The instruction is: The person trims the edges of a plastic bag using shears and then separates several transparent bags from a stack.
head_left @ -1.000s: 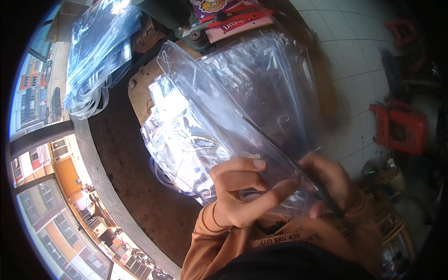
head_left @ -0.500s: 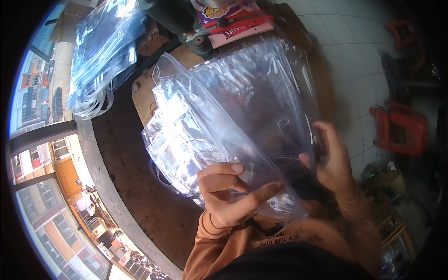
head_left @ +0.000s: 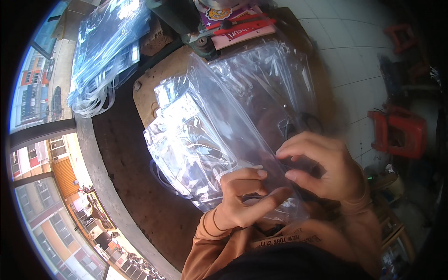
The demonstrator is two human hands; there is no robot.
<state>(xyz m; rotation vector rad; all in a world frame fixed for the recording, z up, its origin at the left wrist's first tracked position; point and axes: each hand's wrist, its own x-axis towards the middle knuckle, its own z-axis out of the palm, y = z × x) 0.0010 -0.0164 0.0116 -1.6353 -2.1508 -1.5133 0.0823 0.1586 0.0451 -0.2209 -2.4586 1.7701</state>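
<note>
Pinching the near edge of a clear, floppy plastic bag point(head_left: 242, 116) over the brown counter point(head_left: 135, 186), I am clamping both hands, left point(head_left: 242, 200) and right point(head_left: 322, 165), on its light, slippery film.

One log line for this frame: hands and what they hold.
left hand: pinching clear plastic bag | right hand: pinching same bag | bag stack: far left

One fisheye view looks steeply down from the person's head, close over the left hand point(head_left: 242, 200) and right hand point(head_left: 326, 170) at the clear plastic bags point(head_left: 224, 126). The table point(head_left: 135, 186) fills the centre; the floor point(head_left: 359, 60) curves away toward two o'clock.
</note>
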